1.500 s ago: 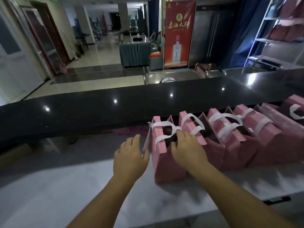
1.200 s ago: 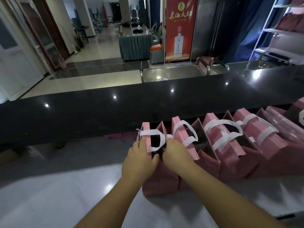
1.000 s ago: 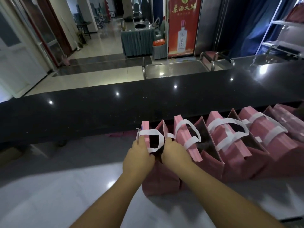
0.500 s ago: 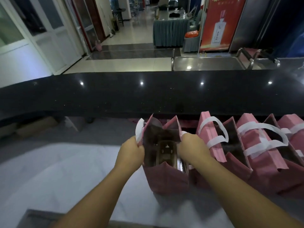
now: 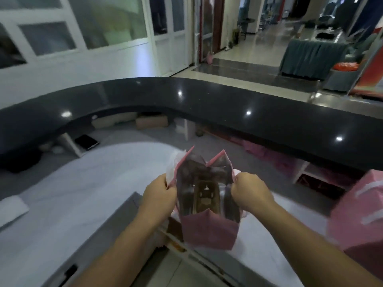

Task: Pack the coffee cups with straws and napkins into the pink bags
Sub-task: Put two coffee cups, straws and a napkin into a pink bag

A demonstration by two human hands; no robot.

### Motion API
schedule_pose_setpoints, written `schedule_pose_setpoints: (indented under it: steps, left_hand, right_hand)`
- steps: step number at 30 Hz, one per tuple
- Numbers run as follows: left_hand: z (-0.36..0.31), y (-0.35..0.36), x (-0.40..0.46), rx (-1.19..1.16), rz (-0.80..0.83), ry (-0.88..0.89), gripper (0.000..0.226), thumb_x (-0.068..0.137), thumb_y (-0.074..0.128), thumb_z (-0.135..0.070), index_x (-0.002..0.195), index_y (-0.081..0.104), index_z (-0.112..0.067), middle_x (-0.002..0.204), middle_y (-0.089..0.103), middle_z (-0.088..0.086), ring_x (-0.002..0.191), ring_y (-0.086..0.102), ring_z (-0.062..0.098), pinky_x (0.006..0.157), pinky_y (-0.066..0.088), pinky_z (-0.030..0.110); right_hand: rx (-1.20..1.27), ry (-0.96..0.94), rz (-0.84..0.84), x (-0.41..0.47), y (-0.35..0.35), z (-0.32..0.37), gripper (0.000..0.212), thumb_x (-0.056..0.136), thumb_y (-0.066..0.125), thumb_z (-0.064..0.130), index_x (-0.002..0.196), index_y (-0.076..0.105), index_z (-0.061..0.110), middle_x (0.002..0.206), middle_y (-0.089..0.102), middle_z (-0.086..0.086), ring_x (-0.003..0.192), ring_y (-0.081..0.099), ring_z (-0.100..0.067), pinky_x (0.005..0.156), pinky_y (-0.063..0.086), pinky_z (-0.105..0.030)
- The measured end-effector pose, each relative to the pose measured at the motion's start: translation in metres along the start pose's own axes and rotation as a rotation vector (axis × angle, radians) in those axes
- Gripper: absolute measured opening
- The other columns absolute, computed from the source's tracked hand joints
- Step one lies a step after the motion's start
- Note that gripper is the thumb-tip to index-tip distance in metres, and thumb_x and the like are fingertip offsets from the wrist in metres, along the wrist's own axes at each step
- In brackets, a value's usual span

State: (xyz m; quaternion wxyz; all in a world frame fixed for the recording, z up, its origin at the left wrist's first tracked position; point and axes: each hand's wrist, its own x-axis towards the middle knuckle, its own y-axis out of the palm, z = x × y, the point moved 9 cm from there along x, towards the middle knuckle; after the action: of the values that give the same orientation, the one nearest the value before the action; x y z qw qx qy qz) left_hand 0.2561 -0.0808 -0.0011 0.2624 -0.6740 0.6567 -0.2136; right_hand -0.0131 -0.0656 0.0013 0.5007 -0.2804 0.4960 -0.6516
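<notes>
Swinging leftward w/ the load: left hand (image 5: 160,195) pinches the pink bag (image 5: 209,230) by its left rim & white handle, right hand (image 5: 249,192) grips the opposite rim, mouth spread wide. Bag's now lifted clear of the row it stood in 0.5 s ago, hanging over the white tabletop (image 5: 62,206) edge; a brown cup holder (image 5: 206,196) sits inside, contents blurry. Other pink bags (image 5: 360,214) now far right. Prob. being carried to where cups get loaded.
</notes>
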Motion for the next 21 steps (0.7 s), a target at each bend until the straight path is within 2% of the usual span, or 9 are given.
schedule_pose_setpoints:
  steps: [2,4,7,9,11,13,15,18,21]
  left_hand:
    - [0.037,-0.049,-0.008,-0.04,-0.073,-0.032,0.031,0.103,0.052,-0.038,0.076,0.059,-0.024,0.064,0.064,-0.008,0.058,0.061,0.005,0.044,0.036,0.018]
    - [0.075,-0.095,-0.017,-0.045,-0.129,-0.074,0.028,0.102,0.055,-0.036,0.076,0.058,-0.026,0.064,0.062,-0.011,0.058,0.06,0.002,0.044,0.034,0.018]
    - [0.129,-0.157,-0.033,-0.053,-0.206,-0.112,0.034,0.101,0.056,-0.037,0.069,0.051,-0.025,0.057,0.06,-0.017,0.054,0.055,-0.004,0.047,0.031,0.024]
    - [0.164,-0.193,-0.045,-0.072,-0.248,-0.148,0.036,0.1,0.057,-0.04,0.071,0.05,-0.021,0.057,0.056,-0.013,0.053,0.05,0.005,0.05,0.033,0.029]
    - [0.197,-0.226,-0.059,-0.087,-0.295,-0.186,0.036,0.1,0.058,-0.041,0.073,0.05,-0.019,0.058,0.052,-0.011,0.053,0.044,0.006,0.052,0.034,0.031]
    - [0.226,-0.258,-0.075,-0.096,-0.342,-0.219,0.031,0.099,0.059,-0.037,0.073,0.052,-0.022,0.058,0.057,-0.013,0.052,0.05,0.004,0.05,0.034,0.028]
    - [0.253,-0.284,-0.091,-0.133,-0.381,-0.257,0.02,0.098,0.06,-0.037,0.081,0.062,-0.027,0.068,0.067,-0.019,0.059,0.059,0.0,0.051,0.038,0.025]
    - [0.291,-0.318,-0.115,-0.189,-0.441,-0.329,0.012,0.097,0.06,-0.04,0.089,0.066,-0.033,0.071,0.069,-0.024,0.061,0.062,-0.004,0.052,0.039,0.023]
    - [0.327,-0.35,-0.135,-0.177,-0.516,-0.391,0.015,0.098,0.058,-0.035,0.088,0.062,-0.024,0.065,0.063,-0.013,0.053,0.054,0.0,0.051,0.038,0.028]
  right_hand:
    - [-0.025,-0.078,0.026,-0.012,0.019,0.056,0.017,0.091,0.058,0.021,0.075,0.053,0.022,0.065,0.052,0.006,0.055,0.051,-0.011,0.042,0.029,-0.022]
    - [-0.027,-0.149,0.047,-0.028,0.04,0.111,0.024,0.091,0.058,0.02,0.068,0.05,0.021,0.064,0.052,0.005,0.054,0.052,-0.012,0.042,0.029,-0.021]
    - [-0.022,-0.237,0.078,-0.054,0.076,0.188,0.017,0.094,0.061,0.024,0.077,0.059,0.022,0.065,0.054,0.007,0.055,0.053,-0.011,0.043,0.03,-0.02]
    - [-0.029,-0.307,0.092,-0.072,0.098,0.235,0.014,0.095,0.058,0.024,0.082,0.061,0.022,0.066,0.054,0.007,0.056,0.054,-0.011,0.044,0.031,-0.02]
    - [-0.043,-0.367,0.101,-0.09,0.118,0.278,0.016,0.096,0.055,0.024,0.081,0.061,0.023,0.067,0.056,0.007,0.057,0.055,-0.011,0.044,0.032,-0.021]
    - [-0.053,-0.424,0.113,-0.107,0.136,0.318,0.021,0.097,0.054,0.024,0.076,0.058,0.025,0.067,0.057,0.008,0.057,0.056,-0.011,0.043,0.032,-0.021]
    - [-0.077,-0.485,0.145,-0.123,0.157,0.356,0.022,0.097,0.054,0.026,0.076,0.059,0.024,0.068,0.059,0.006,0.058,0.057,-0.013,0.043,0.033,-0.023]
    - [-0.09,-0.587,0.199,-0.146,0.187,0.41,0.021,0.098,0.054,0.027,0.078,0.06,0.023,0.069,0.058,0.006,0.058,0.056,-0.012,0.044,0.032,-0.023]
    - [-0.101,-0.708,0.267,-0.169,0.215,0.463,0.026,0.099,0.052,0.028,0.074,0.056,0.025,0.067,0.056,0.007,0.059,0.055,-0.01,0.045,0.031,-0.022]
